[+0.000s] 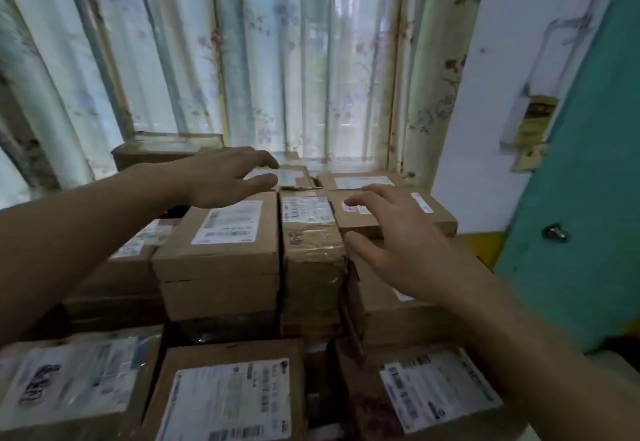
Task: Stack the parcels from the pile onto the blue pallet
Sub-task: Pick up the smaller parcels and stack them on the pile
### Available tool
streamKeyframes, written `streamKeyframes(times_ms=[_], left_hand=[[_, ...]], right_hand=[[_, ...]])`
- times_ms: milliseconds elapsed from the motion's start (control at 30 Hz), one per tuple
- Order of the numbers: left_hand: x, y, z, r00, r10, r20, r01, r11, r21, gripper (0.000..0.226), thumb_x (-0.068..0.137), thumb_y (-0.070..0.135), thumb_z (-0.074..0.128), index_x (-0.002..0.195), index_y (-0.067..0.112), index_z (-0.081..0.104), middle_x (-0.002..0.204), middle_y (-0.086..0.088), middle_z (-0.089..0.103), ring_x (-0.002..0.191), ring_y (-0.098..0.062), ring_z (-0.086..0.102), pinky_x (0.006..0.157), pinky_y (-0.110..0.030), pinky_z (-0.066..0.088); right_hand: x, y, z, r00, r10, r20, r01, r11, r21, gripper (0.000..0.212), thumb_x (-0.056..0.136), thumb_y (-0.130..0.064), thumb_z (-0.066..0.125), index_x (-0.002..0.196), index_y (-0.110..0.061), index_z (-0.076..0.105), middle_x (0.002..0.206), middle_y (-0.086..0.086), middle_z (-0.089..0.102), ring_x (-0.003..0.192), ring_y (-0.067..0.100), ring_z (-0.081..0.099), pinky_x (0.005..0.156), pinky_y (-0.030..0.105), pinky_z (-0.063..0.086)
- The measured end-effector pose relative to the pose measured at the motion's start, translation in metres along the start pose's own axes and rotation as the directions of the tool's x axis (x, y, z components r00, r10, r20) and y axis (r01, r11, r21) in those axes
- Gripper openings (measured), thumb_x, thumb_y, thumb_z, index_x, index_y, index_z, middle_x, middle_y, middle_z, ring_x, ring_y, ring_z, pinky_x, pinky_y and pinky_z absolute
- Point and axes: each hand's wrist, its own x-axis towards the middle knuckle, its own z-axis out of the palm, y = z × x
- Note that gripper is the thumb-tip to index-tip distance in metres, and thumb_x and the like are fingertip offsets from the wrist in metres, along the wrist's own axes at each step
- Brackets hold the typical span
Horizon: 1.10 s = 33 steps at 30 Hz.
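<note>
Hovering over stacked parcels [221, 232]: both hands [221, 177], fingers spread.

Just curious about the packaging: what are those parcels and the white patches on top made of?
The parcels look like matte brown cardboard, some wrapped in glossy clear tape that catches light. The white labels appear to be printed paper stickers with barcodes.

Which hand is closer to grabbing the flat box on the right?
The right hand. Its spread fingers already hover over the flat box on the stack's right side. The left hand is open over the parcels further left, so it would have to cross over.
</note>
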Motion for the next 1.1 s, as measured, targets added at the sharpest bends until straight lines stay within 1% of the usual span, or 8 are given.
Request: streamKeyframes(times_ms=[133,267,433,600,733,867,1000,1100], left_hand=[[-0.086,-0.062,-0.02,0.997,-0.005,-0.075,0.008,0.999,0.048,0.072,0.093,0.077,0.022,0.137,0.028,0.05,0.132,-0.001,0.057,0.114,-0.02,0.053,0.099,-0.042,0.042],[-0.207,-0.147,-0.03,0.976,-0.143,-0.161,0.148,0.989,0.015,0.068,0.093,0.064,0.031,0.148,0.026,0.044,0.144,-0.004,0.05,0.11,-0.019,0.053,0.093,-0.035,0.039],[-0.381,-0.265,-0.019,0.894,-0.36,-0.267,0.362,0.931,-0.042,0.067,0.099,0.057,0.037,0.154,0.019,0.038,0.15,-0.008,0.047,0.13,-0.024,0.049,0.099,-0.029,0.034],[-0.538,-0.343,0.02,0.781,-0.572,-0.251,0.574,0.815,-0.073,0.064,0.102,0.057,0.041,0.153,0.018,0.039,0.153,-0.008,0.044,0.117,-0.019,0.053,0.099,-0.032,0.039],[-0.625,-0.402,0.064,0.671,-0.699,-0.249,0.692,0.71,-0.131,0.06,0.103,0.047,0.048,0.154,0.017,0.038,0.157,-0.007,0.041,0.14,-0.026,0.043,0.113,-0.041,0.036],[-0.691,-0.47,0.108,0.573,-0.805,-0.153,0.801,0.589,-0.103,0.063,0.103,0.047,0.047,0.156,0.017,0.032,0.161,-0.005,0.034,0.145,-0.025,0.037,0.118,-0.046,0.034],[-0.739,-0.548,0.131,0.426,-0.898,-0.111,0.896,0.435,-0.087,0.065,0.104,0.048,0.046,0.159,0.019,0.026,0.165,-0.004,0.027,0.15,-0.024,0.03,0.119,-0.051,0.031],[-0.776,-0.601,0.139,0.297,-0.95,-0.097,0.944,0.308,-0.117,0.066,0.103,0.046,0.046,0.159,0.018,0.025,0.166,-0.005,0.025,0.151,-0.024,0.028,0.12,-0.05,0.03]], right_hand=[[0.0,-0.105,0.021,0.988,-0.146,0.046,0.144,0.988,0.054,0.053,0.099,-0.051,0.056,0.148,-0.037,0.04,0.159,-0.007,0.033,0.147,0.014,0.026,0.119,0.04,0.031],[-0.003,-0.224,0.064,0.96,-0.27,0.08,0.261,0.96,0.105,0.061,0.1,-0.051,0.053,0.154,-0.033,0.034,0.159,-0.006,0.03,0.148,0.013,0.019,0.12,0.035,0.023],[-0.011,-0.385,0.144,0.911,-0.379,0.163,0.345,0.916,0.204,0.067,0.1,-0.052,0.055,0.157,-0.032,0.026,0.163,-0.008,0.022,0.154,0.017,0.01,0.128,0.045,0.014],[-0.031,-0.524,0.244,0.848,-0.479,0.228,0.396,0.857,0.329,0.075,0.1,-0.052,0.054,0.161,-0.027,0.019,0.168,-0.007,0.016,0.157,0.016,-0.001,0.122,0.034,0.003],[-0.044,-0.603,0.325,0.8,-0.522,0.294,0.364,0.813,0.454,0.068,0.1,-0.047,0.057,0.158,-0.03,0.026,0.162,-0.009,0.025,0.154,0.015,0.011,0.121,0.029,0.01],[-0.033,-0.671,0.399,0.735,-0.56,0.381,0.356,0.798,0.486,0.068,0.101,-0.044,0.058,0.158,-0.023,0.027,0.162,-0.003,0.027,0.153,0.019,0.014,0.125,0.036,0.015],[0.009,-0.737,0.467,0.691,-0.584,0.425,0.336,0.781,0.526,0.07,0.101,-0.043,0.058,0.159,-0.023,0.026,0.164,-0.001,0.026,0.155,0.022,0.013,0.127,0.042,0.018],[0.052,-0.787,0.51,0.665,-0.585,0.464,0.319,0.784,0.533,0.068,0.101,-0.04,0.059,0.158,-0.021,0.029,0.161,0.0,0.031,0.152,0.021,0.02,0.123,0.038,0.021]])
